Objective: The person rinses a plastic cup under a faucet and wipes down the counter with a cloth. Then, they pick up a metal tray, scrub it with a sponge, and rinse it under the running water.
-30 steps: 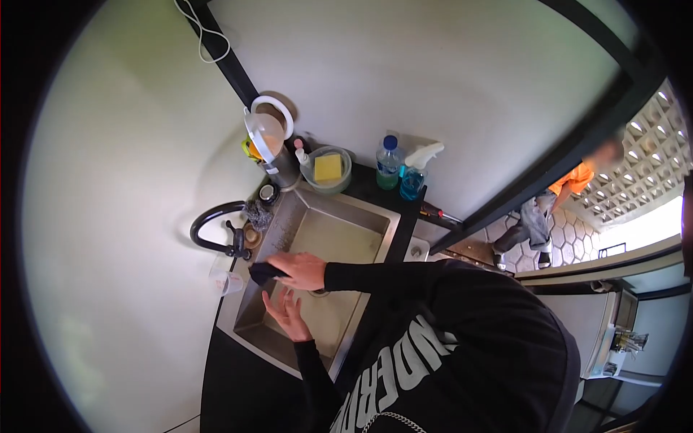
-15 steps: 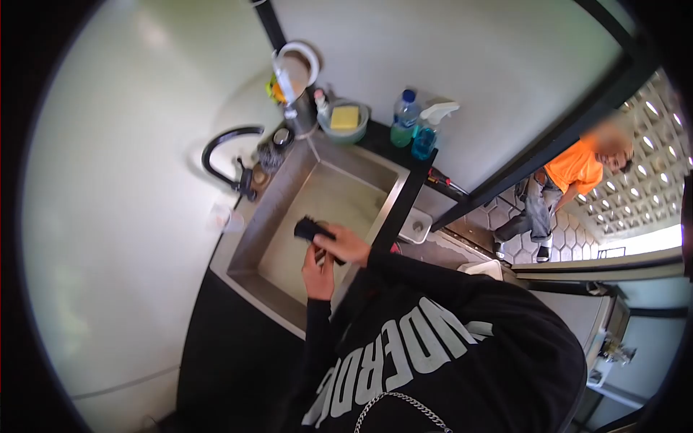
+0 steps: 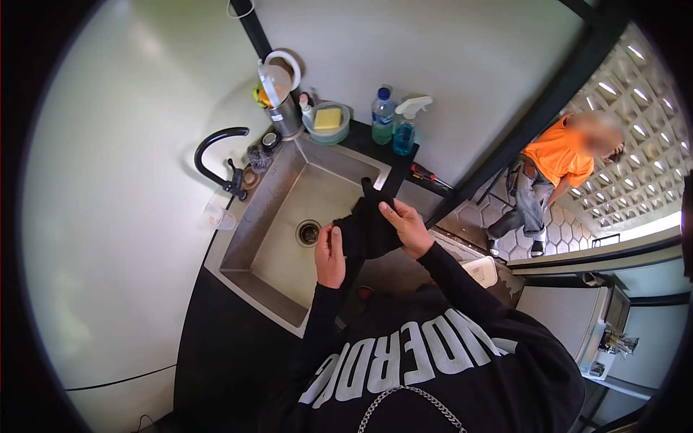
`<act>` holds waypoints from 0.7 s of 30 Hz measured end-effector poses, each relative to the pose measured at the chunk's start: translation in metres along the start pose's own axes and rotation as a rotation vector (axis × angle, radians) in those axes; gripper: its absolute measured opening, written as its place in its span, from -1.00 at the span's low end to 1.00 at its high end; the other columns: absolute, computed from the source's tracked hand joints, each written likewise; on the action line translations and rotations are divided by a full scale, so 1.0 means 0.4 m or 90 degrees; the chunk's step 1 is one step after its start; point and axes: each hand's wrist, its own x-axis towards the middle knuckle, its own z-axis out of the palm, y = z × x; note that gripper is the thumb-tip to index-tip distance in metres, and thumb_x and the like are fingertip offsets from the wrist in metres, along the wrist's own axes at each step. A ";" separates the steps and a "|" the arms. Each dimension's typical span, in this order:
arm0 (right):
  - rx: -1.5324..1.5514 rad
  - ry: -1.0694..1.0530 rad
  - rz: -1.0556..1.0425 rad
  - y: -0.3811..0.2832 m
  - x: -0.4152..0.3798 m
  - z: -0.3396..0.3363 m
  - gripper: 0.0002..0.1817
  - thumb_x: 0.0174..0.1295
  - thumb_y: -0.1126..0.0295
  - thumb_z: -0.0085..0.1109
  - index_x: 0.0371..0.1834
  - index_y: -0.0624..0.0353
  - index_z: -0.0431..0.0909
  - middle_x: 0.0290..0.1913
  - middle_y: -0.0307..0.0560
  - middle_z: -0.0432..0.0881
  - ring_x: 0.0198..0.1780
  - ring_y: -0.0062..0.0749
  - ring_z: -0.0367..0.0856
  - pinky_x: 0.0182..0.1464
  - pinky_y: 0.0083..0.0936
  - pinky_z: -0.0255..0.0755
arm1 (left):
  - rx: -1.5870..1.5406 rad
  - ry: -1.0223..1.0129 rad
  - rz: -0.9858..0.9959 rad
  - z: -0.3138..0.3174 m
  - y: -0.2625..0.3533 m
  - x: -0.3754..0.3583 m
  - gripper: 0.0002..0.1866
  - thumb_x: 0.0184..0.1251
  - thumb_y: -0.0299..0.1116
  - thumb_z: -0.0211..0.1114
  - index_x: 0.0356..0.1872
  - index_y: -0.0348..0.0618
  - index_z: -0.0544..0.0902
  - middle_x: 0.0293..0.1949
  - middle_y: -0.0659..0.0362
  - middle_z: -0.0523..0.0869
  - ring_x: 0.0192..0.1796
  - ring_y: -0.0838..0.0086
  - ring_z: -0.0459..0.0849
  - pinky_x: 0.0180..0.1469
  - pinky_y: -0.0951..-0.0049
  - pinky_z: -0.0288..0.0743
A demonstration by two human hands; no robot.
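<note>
A black cloth is spread between my two hands, above the right side of the metal sink. My left hand grips its left edge, thumb on top. At its right edge, my right hand is closed on the cloth with the thumb pressed on it. Part of the cloth sticks up between the hands. The sink's drain shows just left of my left hand. A black faucet curves over the sink's far left side.
Behind the sink stand a bowl with a yellow sponge, a blue-capped bottle, a spray bottle and a metal utensil holder. Red-handled tools lie at the counter's right. A person in orange sits outside the doorway.
The black cloth was bunched between my close hands over the sink; now it is opened out. My right hand has moved right, away from my left, and the drain has come into view.
</note>
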 end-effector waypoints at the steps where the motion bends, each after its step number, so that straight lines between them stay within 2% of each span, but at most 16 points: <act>1: 0.039 0.009 0.013 -0.012 -0.013 -0.026 -0.66 0.55 0.13 0.06 0.08 0.18 0.61 -0.14 -0.40 0.67 -0.16 -0.80 0.55 -0.10 -0.74 0.44 | -0.052 -0.018 -0.068 0.026 0.036 -0.017 -0.61 0.61 -0.11 0.14 0.08 -0.28 0.57 -0.16 0.26 0.65 -0.14 0.61 0.57 -0.12 0.52 0.47; 2: 0.077 0.017 0.024 -0.025 -0.024 -0.050 -0.66 0.56 0.14 0.06 0.07 0.18 0.61 -0.14 -0.40 0.67 -0.16 -0.81 0.55 -0.10 -0.73 0.44 | -0.104 -0.036 -0.134 0.051 0.059 -0.032 -0.61 0.59 -0.10 0.17 0.08 -0.27 0.55 -0.17 0.29 0.63 -0.19 0.66 0.54 -0.16 0.56 0.45; 3: 0.106 0.030 0.039 -0.038 -0.040 -0.069 -0.68 0.56 0.14 0.06 0.04 0.17 0.62 -0.16 -0.41 0.68 -0.19 -0.81 0.56 -0.11 -0.73 0.45 | -0.124 -0.061 -0.111 0.071 0.051 -0.041 -0.63 0.55 -0.13 0.24 0.09 -0.24 0.53 -0.20 0.31 0.60 -0.22 0.73 0.49 -0.23 0.64 0.40; 6: 0.068 0.075 -0.024 -0.068 -0.085 -0.151 -0.69 0.55 0.15 0.08 0.02 0.18 0.62 -0.21 -0.42 0.67 -0.25 -0.79 0.55 -0.15 -0.71 0.45 | -0.116 -0.048 0.003 0.150 0.008 -0.069 -0.66 0.52 -0.20 0.29 0.08 -0.25 0.54 -0.24 0.33 0.59 -0.28 0.75 0.47 -0.32 0.65 0.39; 7: 0.068 0.075 -0.026 -0.070 -0.096 -0.196 -0.69 0.55 0.15 0.08 0.02 0.18 0.62 -0.21 -0.42 0.67 -0.25 -0.79 0.55 -0.15 -0.71 0.45 | -0.116 -0.049 0.004 0.172 0.011 -0.078 -0.66 0.52 -0.20 0.29 0.08 -0.25 0.54 -0.24 0.33 0.59 -0.28 0.75 0.47 -0.32 0.65 0.39; 9: -0.121 0.122 -0.141 -0.052 -0.112 -0.322 -0.67 0.52 0.17 0.14 0.06 0.22 0.60 -0.27 -0.38 0.67 -0.29 -0.77 0.53 -0.15 -0.67 0.45 | -0.111 0.004 -0.038 0.210 0.020 -0.105 -0.70 0.51 -0.22 0.31 0.03 -0.22 0.56 -0.27 0.35 0.60 -0.32 0.77 0.47 -0.36 0.68 0.35; 10: -0.361 0.177 -0.152 -0.064 -0.128 -0.385 -0.61 0.43 0.19 0.25 0.14 0.24 0.57 -0.18 -0.15 0.68 -0.17 -0.51 0.61 -0.03 -0.48 0.48 | -0.168 0.034 -0.048 0.236 0.046 -0.118 -0.74 0.51 -0.21 0.30 -0.02 -0.18 0.57 -0.27 0.35 0.64 -0.35 0.79 0.48 -0.39 0.72 0.33; 12: -0.724 0.333 -0.387 -0.086 -0.198 -0.433 -0.51 0.32 0.20 0.34 0.23 0.22 0.54 -0.03 0.09 0.62 0.03 -0.13 0.59 0.12 -0.29 0.44 | -0.219 0.019 -0.124 0.279 0.129 -0.162 -0.78 0.51 -0.26 0.30 -0.05 -0.18 0.56 -0.27 0.33 0.65 -0.34 0.77 0.53 -0.38 0.70 0.44; 13: -0.640 0.299 -0.350 -0.122 -0.243 -0.412 -0.45 0.25 0.21 0.38 0.26 0.22 0.53 0.07 0.19 0.55 0.14 0.11 0.51 0.22 -0.17 0.38 | -0.221 -0.016 -0.112 0.311 0.148 -0.181 -0.79 0.50 -0.29 0.31 -0.05 -0.19 0.56 -0.27 0.31 0.66 -0.33 0.74 0.57 -0.35 0.65 0.52; 14: -0.629 0.202 -0.391 -0.123 -0.264 -0.424 -0.42 0.23 0.20 0.41 0.27 0.20 0.52 0.08 0.14 0.56 0.12 0.01 0.55 0.18 -0.20 0.41 | -0.225 -0.050 -0.101 0.345 0.160 -0.203 -0.80 0.49 -0.33 0.31 -0.04 -0.21 0.55 -0.27 0.29 0.67 -0.31 0.71 0.60 -0.33 0.60 0.60; 15: -0.565 0.089 -0.347 -0.150 -0.303 -0.398 -0.47 0.24 0.23 0.41 0.24 0.19 0.55 0.05 0.12 0.58 0.06 -0.06 0.58 0.12 -0.25 0.46 | -0.237 -0.097 -0.104 0.375 0.167 -0.225 -0.81 0.47 -0.39 0.32 -0.04 -0.23 0.55 -0.24 0.24 0.70 -0.25 0.66 0.66 -0.29 0.51 0.67; 16: -0.500 -0.021 -0.303 -0.172 -0.346 -0.373 -0.53 0.25 0.27 0.41 0.20 0.17 0.57 0.02 0.10 0.60 0.01 -0.14 0.62 0.06 -0.29 0.50 | -0.191 -0.129 -0.099 0.405 0.151 -0.242 -0.80 0.47 -0.39 0.33 -0.04 -0.25 0.56 -0.20 0.20 0.72 -0.22 0.66 0.67 -0.30 0.57 0.63; 18: -0.482 -0.048 -0.270 -0.111 -0.364 -0.409 -0.59 0.27 0.32 0.39 0.16 0.16 0.60 -0.02 0.07 0.62 -0.05 -0.21 0.64 -0.01 -0.36 0.52 | -0.148 -0.159 -0.009 0.449 0.141 -0.276 -0.76 0.49 -0.34 0.32 0.00 -0.27 0.58 -0.18 0.17 0.74 -0.20 0.67 0.69 -0.25 0.64 0.58; 19: -0.468 -0.069 -0.236 -0.090 -0.365 -0.417 -0.66 0.29 0.36 0.37 0.12 0.14 0.63 -0.06 0.04 0.64 -0.11 -0.29 0.67 -0.08 -0.42 0.55 | -0.100 -0.144 -0.089 0.454 0.183 -0.293 -0.79 0.52 -0.34 0.27 -0.01 -0.26 0.62 -0.16 0.13 0.77 -0.18 0.57 0.74 -0.16 0.57 0.56; 20: -0.467 -0.085 -0.240 -0.080 -0.369 -0.434 -0.66 0.29 0.36 0.37 0.12 0.14 0.63 -0.06 0.04 0.64 -0.11 -0.29 0.67 -0.08 -0.42 0.55 | -0.099 -0.128 -0.085 0.454 0.196 -0.300 -0.79 0.52 -0.34 0.27 -0.01 -0.26 0.62 -0.16 0.13 0.77 -0.18 0.57 0.74 -0.16 0.57 0.56; 21: -0.467 -0.066 -0.235 -0.081 -0.375 -0.459 -0.69 0.30 0.39 0.35 0.09 0.14 0.64 -0.08 0.03 0.65 -0.14 -0.31 0.67 -0.11 -0.45 0.55 | 0.011 -0.104 0.013 0.450 0.204 -0.308 -0.80 0.53 -0.34 0.24 -0.01 -0.25 0.64 -0.16 0.11 0.77 -0.16 0.48 0.75 -0.13 0.50 0.56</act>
